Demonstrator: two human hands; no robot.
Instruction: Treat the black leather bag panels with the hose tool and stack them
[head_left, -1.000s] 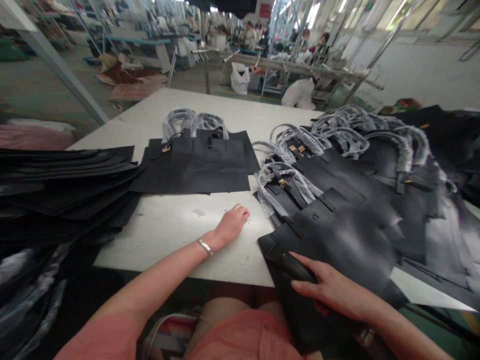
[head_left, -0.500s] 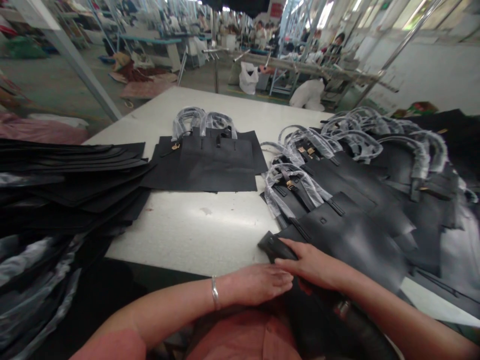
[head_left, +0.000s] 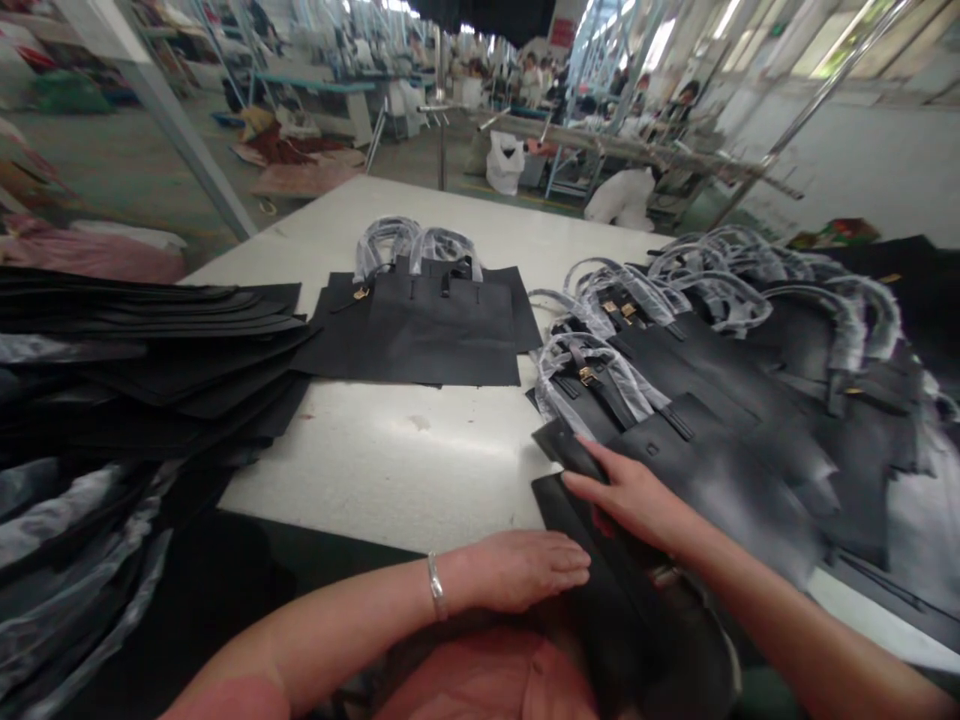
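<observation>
In the head view, a black panel (head_left: 600, 590) is gripped by the right hand (head_left: 637, 500) at the near edge of the table (head_left: 375, 465); its lower end is hard to make out. Its long axis is slanted toward the lower right. The left hand (head_left: 529, 570) is held open; whether the panel is touched cannot be told.

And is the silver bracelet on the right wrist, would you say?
No, the silver bracelet circles the wrist of the left hand.
</observation>
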